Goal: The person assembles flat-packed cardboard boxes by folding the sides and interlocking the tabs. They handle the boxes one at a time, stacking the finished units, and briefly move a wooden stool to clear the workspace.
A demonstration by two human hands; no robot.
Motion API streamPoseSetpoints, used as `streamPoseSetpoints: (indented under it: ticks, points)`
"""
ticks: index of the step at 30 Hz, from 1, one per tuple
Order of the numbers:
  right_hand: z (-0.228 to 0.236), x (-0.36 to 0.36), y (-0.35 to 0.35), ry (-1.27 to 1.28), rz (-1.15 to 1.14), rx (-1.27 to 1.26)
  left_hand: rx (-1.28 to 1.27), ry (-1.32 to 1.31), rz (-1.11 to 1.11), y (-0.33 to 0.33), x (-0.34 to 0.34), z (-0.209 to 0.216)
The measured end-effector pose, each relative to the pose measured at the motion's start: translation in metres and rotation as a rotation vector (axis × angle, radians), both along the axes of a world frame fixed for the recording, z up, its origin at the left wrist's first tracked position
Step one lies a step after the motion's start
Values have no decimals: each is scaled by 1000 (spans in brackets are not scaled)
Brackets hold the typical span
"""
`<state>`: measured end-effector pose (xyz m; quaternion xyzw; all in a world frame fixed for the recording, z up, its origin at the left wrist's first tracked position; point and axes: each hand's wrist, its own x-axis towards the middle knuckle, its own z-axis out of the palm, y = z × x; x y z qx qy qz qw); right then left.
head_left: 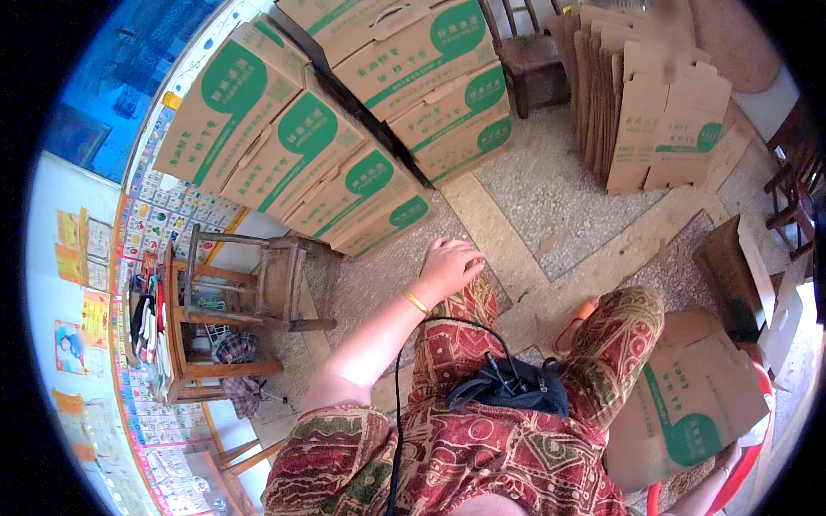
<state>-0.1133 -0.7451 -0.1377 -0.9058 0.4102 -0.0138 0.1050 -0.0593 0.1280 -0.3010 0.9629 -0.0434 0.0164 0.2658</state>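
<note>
My left hand (453,263) lies on my left knee, its fingers loosely bent over the patterned red trousers (460,335). It holds nothing, and a gold bangle (415,300) circles that wrist. At the lower right my right hand (731,456) is at the edge of a brown cardboard box (637,413) with a green print. Its fingers are hidden, so whether they grip the box cannot be told. The box stands tilted beside my right leg, close to a red curved rail (747,469). A black pouch (508,387) with a cable rests on my lap.
Stacked printed cartons (335,163) stand ahead on the left. Folded flat cardboard boxes (645,112) lean upright at the far right, near a dark wooden chair (533,64). A worn wooden chair (280,275) is left. Another open carton (731,267) stands right, on the speckled floor (551,206).
</note>
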Motion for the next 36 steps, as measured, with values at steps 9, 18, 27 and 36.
streamPoseSetpoints:
  ticks: [9,18,27,36]
  points:
    - [-16,20,18,-2,-9,-43,-18,14,19,-3,0,-7]
    - [-5,42,22,51,46,-107,-51,16,27,6,-12,-18]
    - [-8,103,84,73,385,-274,-110,-56,-16,16,-16,-12]
    - [-40,168,438,70,1440,132,-8,-26,6,17,3,-10]
